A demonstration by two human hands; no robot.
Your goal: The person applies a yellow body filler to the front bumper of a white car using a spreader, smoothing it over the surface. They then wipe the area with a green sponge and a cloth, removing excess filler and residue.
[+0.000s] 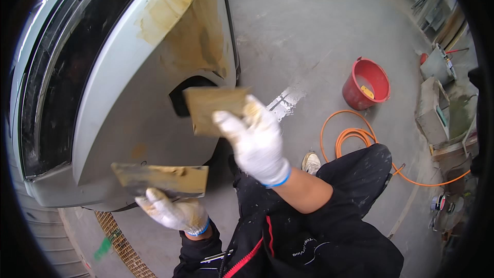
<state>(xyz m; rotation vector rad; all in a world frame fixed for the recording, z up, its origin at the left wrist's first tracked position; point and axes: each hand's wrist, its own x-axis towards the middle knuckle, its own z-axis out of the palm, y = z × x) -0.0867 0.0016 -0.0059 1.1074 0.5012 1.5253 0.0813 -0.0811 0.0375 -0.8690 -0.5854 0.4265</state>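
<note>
My left hand (pixel 172 208), in a white knit glove with a blue cuff, grips a flat spreader plate (pixel 159 175) with tan paste on it. My gloved right hand (pixel 254 144) pinches a second paste-coated spreader (pixel 213 103), raised in front of a dark opening (pixel 179 109) in the car's bodywork. The pale grey vehicle corner (pixel 110 123) fills the left of the view, with tan filler smeared (pixel 185 36) over its upper right part and a long dark lamp or glass strip (pixel 56 72) along its side.
A red bucket (pixel 355 92) with a yellow item inside stands on the grey floor, near a coiled orange hose (pixel 352 134). Bins and clutter (pixel 432 108) line the right wall. A metal drain grate (pixel 123 244) lies at lower left. My legs are folded below me.
</note>
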